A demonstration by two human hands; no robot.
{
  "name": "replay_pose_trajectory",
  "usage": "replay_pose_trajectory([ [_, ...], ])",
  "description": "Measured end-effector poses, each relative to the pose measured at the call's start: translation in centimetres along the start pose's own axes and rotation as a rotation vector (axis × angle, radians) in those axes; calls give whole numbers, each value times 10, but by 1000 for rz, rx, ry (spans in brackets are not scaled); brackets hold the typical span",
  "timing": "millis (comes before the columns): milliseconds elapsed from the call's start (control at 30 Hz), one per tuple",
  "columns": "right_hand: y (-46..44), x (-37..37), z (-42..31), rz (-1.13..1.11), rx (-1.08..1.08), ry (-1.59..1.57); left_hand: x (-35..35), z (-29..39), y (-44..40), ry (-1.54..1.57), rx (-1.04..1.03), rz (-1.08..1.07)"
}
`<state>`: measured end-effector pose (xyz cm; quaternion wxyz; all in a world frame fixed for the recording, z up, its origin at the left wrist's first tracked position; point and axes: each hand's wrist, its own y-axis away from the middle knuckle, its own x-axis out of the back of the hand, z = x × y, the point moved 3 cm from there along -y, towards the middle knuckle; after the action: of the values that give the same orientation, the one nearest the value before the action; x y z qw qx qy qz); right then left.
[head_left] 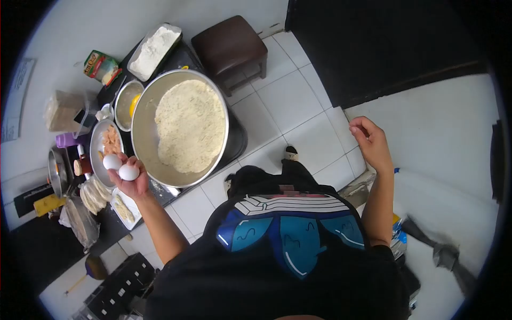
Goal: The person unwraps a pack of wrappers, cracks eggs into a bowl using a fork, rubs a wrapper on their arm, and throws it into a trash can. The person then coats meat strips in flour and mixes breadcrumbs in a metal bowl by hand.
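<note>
Two white eggs (pixel 128 172) rest in my left hand (pixel 134 185), its palm up and fingers curled around them. That hand is over the near edge of an oval dish (pixel 98 140) holding orange-pink pieces. Beside it stands a large metal bowl (pixel 143 125) with a pale, floury heap (pixel 191 128) inside. A smaller metal bowl (pixel 123 105) with yellow egg yolk (pixel 134 104) sits against the large bowl's far left side. Well apart from the table, my right hand (pixel 372 144) hangs in the air over the floor, fingers loosely bent, thumb apart, nothing visible in it.
A tray of white flour (pixel 156 52) and a green-red packet (pixel 102 68) are at the table's far end. A brown stool (pixel 230 47) stands beyond the large bowl. Bagged food (pixel 95 194), a white tray (pixel 131 224) and a metal pan (pixel 56 173) crowd the left.
</note>
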<state>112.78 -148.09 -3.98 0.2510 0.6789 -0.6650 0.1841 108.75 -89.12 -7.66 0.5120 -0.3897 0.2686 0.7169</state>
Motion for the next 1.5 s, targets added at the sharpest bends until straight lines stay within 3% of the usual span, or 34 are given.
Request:
replay_pose_trajectory([
  [233, -129, 14, -9, -256, 124, -17, -60, -62, -7, 8, 21, 21],
  [333, -184, -13, -23, -351, 245, -19, -69, -76, -11, -38, -55, 158],
  [467, -242, -50, -76, -485, 308, 31, -71, -90, -28, -105, -146, 287],
  [500, -260, -61, -85, -502, 342, 34, -71, -92, -37, -45, -146, 217],
  [733, -332, -133, -188, -782, 586, 105, -76, -104, -42, 33, -278, 251],
  [967, -357, -286, -297, -982, 1032, 57, -81, -102, -14, -170, -487, 453],
  [1067, -349, -354, -341, -1044, 1234, 139, -78, -103, -9, -122, -590, 533],
  [1167, -363, -440, -368, -993, 1344, 294, -75, -102, -11, -134, -648, 645],
  [1367, -410, -623, -405, -1041, 1281, 659, -78, -116, -31, -38, -843, 875],
  [1500, -407, -703, -401, -940, 1489, 674, -89, -119, -60, -56, -936, 962],
])
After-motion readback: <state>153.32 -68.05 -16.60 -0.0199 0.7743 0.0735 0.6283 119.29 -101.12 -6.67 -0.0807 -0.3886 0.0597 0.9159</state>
